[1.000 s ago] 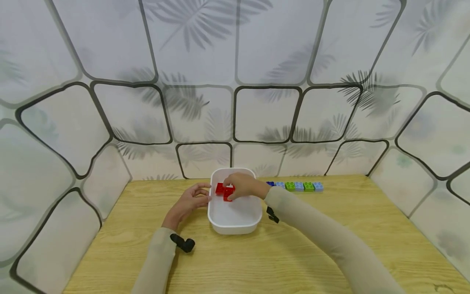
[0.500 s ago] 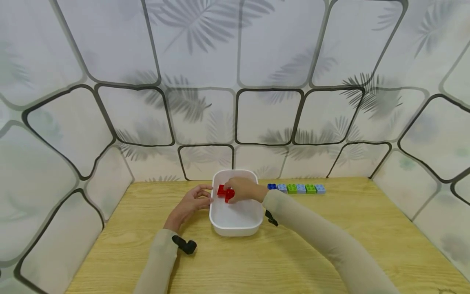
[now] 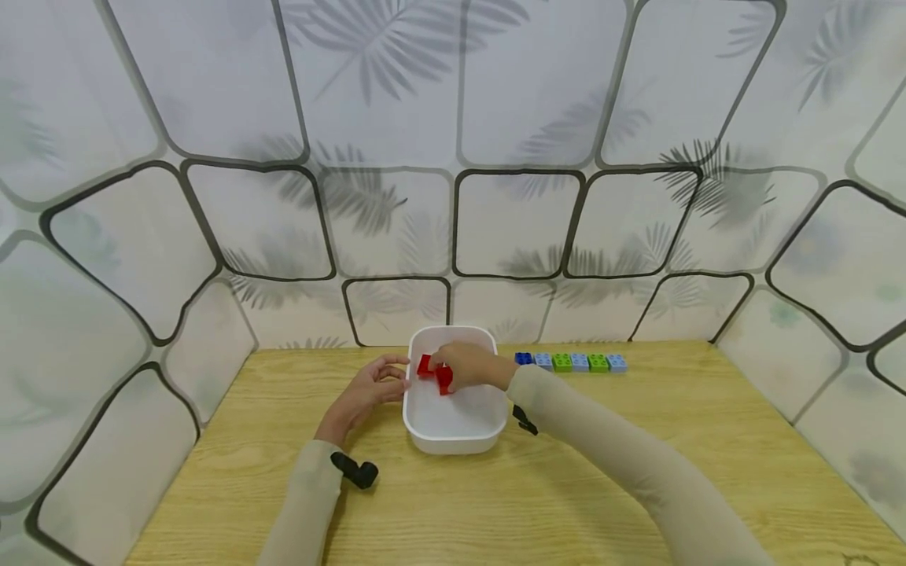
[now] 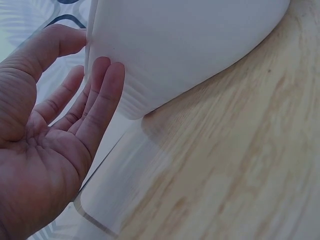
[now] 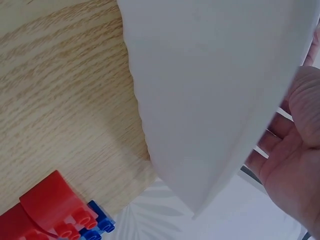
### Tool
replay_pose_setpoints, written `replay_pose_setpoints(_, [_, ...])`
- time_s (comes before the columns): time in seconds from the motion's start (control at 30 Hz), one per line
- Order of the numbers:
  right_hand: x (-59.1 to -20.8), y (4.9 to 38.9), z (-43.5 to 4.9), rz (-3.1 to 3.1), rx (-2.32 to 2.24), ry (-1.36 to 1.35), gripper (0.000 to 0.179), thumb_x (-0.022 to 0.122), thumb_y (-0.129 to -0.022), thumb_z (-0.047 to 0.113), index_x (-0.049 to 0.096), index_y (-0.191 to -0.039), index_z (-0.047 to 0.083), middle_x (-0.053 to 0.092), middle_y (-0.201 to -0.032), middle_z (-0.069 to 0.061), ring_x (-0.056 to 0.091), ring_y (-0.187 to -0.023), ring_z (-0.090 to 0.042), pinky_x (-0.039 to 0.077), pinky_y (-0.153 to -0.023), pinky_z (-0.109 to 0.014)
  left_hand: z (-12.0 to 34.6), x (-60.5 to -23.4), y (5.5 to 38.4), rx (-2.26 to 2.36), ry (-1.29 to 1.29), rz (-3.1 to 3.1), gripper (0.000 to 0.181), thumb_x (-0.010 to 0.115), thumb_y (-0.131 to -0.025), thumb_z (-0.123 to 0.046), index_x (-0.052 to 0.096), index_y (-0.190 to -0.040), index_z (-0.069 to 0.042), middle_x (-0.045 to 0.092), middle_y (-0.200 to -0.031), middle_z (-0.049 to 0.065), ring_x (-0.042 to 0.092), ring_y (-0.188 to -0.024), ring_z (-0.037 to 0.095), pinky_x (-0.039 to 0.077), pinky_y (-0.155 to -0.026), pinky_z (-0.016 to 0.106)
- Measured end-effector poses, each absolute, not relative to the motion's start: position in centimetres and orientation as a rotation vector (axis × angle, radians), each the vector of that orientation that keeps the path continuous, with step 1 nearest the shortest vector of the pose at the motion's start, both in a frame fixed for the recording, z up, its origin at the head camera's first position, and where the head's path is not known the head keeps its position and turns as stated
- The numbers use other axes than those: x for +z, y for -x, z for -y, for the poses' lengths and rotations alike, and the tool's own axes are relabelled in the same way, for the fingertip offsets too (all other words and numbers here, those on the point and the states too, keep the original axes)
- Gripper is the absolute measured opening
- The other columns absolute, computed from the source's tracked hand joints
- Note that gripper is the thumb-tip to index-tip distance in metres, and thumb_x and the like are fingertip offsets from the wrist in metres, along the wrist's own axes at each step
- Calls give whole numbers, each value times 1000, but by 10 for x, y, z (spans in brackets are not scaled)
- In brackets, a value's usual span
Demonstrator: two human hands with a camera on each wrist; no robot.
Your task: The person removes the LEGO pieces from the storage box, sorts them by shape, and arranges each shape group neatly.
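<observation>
A white plastic bin stands on the wooden table, its inside facing up in the head view. My right hand reaches into it and pinches a red toy building brick between thumb and fingers. Beside that brick lies another red brick, partly covered by my fingers. In the right wrist view, the bin's wall hides most of the fingers of this hand. My left hand rests against the bin's left side, with loosely extended fingers touching the outer wall near the rim.
Right of the bin, a row of bricks stands near the back edge: dark blue, light blue and green among them. Red bricks show on the table in the right wrist view. A patterned curtain hangs behind.
Inside the bin, my right hand has shifted and turned the red brick slightly. The other red brick has tilted a little. My left hand stays by the wall.
</observation>
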State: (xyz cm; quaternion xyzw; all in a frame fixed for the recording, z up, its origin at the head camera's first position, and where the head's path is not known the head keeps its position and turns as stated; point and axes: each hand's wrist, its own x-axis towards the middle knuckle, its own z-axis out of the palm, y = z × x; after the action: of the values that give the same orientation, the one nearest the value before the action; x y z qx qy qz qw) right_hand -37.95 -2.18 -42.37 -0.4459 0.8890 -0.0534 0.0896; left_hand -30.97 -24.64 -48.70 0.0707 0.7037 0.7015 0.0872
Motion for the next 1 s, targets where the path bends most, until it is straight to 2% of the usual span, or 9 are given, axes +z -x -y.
replay_pose_setpoints(0.17, [-421, 376, 23, -2629, -135, 1345, 42, 84, -82, 13, 72, -123, 11, 71, -115, -3, 61, -103, -17, 48, -104, -37, 246, -485, 307, 2094, -214, -2091, 52, 66, -96, -1, 45, -143, 3, 60, -109, 7, 64, -97, 15, 61, -83, 29])
replay_pose_setpoints(0.37, [-422, 372, 24, -2640, -94, 1337, 38, 84, -83, 12, 72, -119, 12, 68, -105, -1, 58, -94, -15, 51, -91, -31, 246, -484, 306, 2100, -215, -2076, 53, 66, -97, 0, 44, -144, 3, 60, -109, 7, 65, -96, 16, 61, -84, 30])
replay_pose_setpoints(0.6, [-422, 368, 24, -2634, -41, 1292, 43, 83, -84, 12, 71, -125, 14, 70, -120, -1, 60, -103, -15, 53, -98, -33, 247, -486, 310, 2088, -235, -2073, 53, 65, -97, -1, 42, -145, 4, 59, -110, 9, 66, -93, 15, 61, -85, 30])
replay_pose_setpoints(0.83, [-417, 363, 20, -2650, 27, 1317, 45, 81, -85, 12, 70, -128, 14, 68, -120, -2, 60, -99, -16, 55, -92, -34, 247, -485, 311, 2071, -219, -2098, 53, 66, -98, -3, 43, -145, 2, 59, -110, 8, 65, -93, 14, 61, -84, 29])
replay_pose_setpoints(1.0, [-412, 361, 11, -2634, 28, 1353, 46, 83, -83, 12, 70, -127, 11, 68, -119, -6, 61, -99, -18, 54, -94, -35, 246, -485, 309, 2065, -197, -2102, 52, 65, -97, -2, 43, -145, 3, 59, -111, 9, 66, -92, 15, 61, -85, 30])
